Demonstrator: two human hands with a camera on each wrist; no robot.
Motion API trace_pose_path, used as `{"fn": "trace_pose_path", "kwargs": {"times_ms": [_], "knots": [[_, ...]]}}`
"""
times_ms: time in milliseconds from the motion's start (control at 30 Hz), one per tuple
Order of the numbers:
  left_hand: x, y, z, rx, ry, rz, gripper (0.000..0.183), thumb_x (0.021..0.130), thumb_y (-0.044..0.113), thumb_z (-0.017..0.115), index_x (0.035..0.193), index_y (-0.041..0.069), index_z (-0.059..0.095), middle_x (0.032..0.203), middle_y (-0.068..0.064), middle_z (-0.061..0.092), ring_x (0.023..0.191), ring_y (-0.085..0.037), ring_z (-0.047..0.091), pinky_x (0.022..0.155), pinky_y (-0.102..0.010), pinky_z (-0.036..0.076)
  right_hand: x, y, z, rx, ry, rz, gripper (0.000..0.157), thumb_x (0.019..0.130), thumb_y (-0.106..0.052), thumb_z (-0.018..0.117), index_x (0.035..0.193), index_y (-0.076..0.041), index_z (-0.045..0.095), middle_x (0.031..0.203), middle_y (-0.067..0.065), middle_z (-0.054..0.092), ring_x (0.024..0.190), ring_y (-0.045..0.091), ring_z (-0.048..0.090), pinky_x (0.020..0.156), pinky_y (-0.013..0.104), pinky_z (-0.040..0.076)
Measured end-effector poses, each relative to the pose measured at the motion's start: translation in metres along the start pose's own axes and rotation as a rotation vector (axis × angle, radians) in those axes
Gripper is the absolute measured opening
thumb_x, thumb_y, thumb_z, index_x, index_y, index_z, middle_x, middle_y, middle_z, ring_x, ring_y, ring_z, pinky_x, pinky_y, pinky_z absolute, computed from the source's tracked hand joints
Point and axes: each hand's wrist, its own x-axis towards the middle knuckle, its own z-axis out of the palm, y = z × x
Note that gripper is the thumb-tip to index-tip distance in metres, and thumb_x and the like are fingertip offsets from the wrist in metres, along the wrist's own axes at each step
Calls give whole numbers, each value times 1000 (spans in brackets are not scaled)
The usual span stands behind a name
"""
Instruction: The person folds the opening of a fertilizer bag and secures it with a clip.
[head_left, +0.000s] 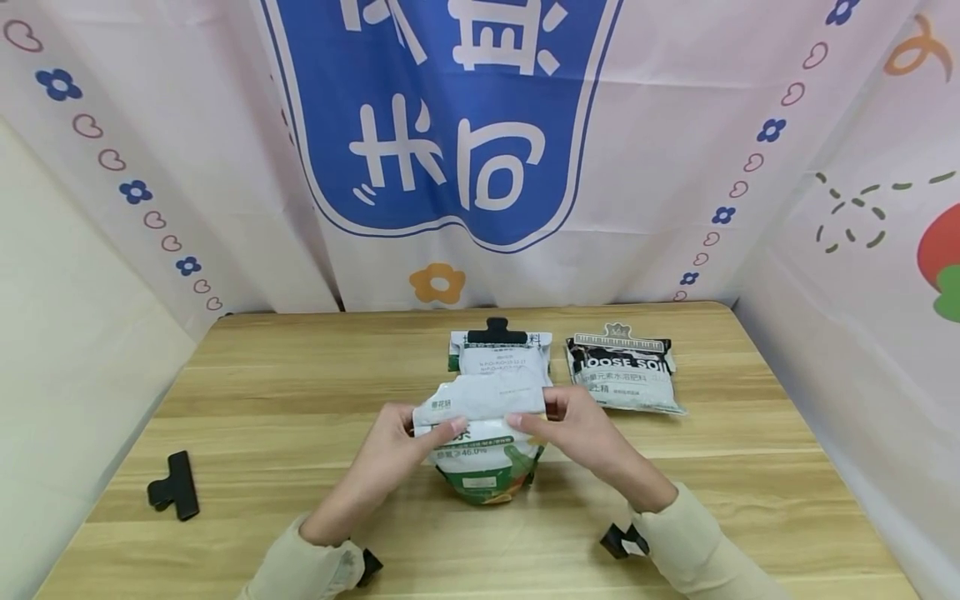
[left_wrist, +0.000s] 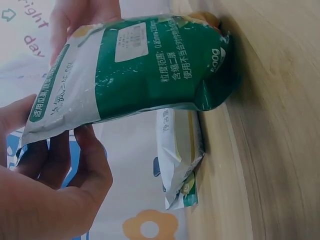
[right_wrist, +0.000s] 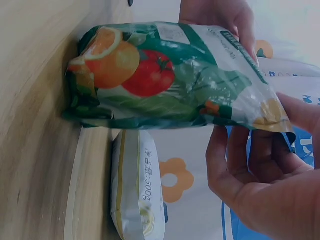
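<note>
A green-and-white plastic bag (head_left: pixel 480 467) stands upright on the table, its white top folded over toward the person. Orange and tomato pictures cover part of the bag (right_wrist: pixel 150 75) in the right wrist view; a white label is on its green part in the left wrist view. The left hand (head_left: pixel 393 450) pinches the left end of the folded top, thumb in front and fingers behind. At the right end, the right hand (head_left: pixel 585 433) holds the fold the same way. A loose black clip (head_left: pixel 178 486) lies far to the left.
Behind the held bag lies a white-and-green bag (head_left: pixel 502 360) with a black clip (head_left: pixel 497 333) on its top. Farther right is a black-and-white "LOOSE SOIL" bag (head_left: pixel 626 379) with a pale clip (head_left: pixel 618 337). A printed cloth (head_left: pixel 247 208) hangs behind the wooden table (head_left: pixel 300 367).
</note>
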Motion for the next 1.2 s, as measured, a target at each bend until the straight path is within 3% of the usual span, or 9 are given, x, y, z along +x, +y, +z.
{"fn": "trace_pose_path", "kwargs": {"times_ms": [200,500,567,667,833,933,1067,1133,1200], "knots": [[1,0,1,-24,-3,-22,30,97,29,78,106,0,80,96,-12,82,81,-8,70,74,-24,58,-1,-1,-1,74,24,45,29,94,-23,79,115,-2,78,96,1,71,86,18,54,76,26,49],[2,1,2,-29,48,-162,32,97,30,76,109,1,79,98,-7,82,87,-10,72,81,-27,56,3,-1,3,79,-7,112,27,99,-26,74,109,-1,78,108,6,80,113,18,62,105,38,45],[3,1,3,-18,62,-175,32,97,31,77,109,2,79,97,-7,82,86,-10,70,81,-28,55,3,-1,3,79,-4,127,28,98,-26,75,108,0,78,105,5,81,111,17,63,104,36,46],[3,1,3,-12,70,-187,31,96,31,77,108,2,79,96,-5,82,85,-10,69,80,-28,54,2,-2,3,66,7,146,27,96,-26,76,102,0,78,93,0,78,96,15,60,89,31,48],[5,0,4,-3,76,-202,31,97,29,76,110,1,78,99,-8,81,89,-13,68,81,-29,53,4,0,3,23,38,183,27,94,-25,79,86,-1,68,77,-2,58,76,17,47,67,28,44],[4,0,6,43,109,-186,40,96,26,76,128,3,70,119,-12,76,105,-20,67,91,-33,54,3,1,4,-41,102,173,36,90,-30,83,106,-3,64,93,3,61,88,19,57,75,29,53],[2,0,9,147,178,-80,47,94,22,78,137,12,63,138,-13,63,125,-28,60,105,-45,51,1,2,6,-170,210,-11,66,84,-29,89,139,-8,58,134,13,57,121,31,61,98,43,59],[1,0,9,216,209,7,33,93,19,80,124,16,70,136,-11,63,126,-29,59,106,-49,49,1,3,6,-264,233,-178,57,85,-24,89,135,-10,66,140,13,57,129,34,58,107,52,54],[0,-1,9,295,243,103,16,91,18,82,106,18,76,131,-7,65,125,-27,57,105,-50,47,1,4,7,-360,239,-347,34,87,-19,86,120,-13,77,138,8,64,130,32,58,109,56,51]]}}
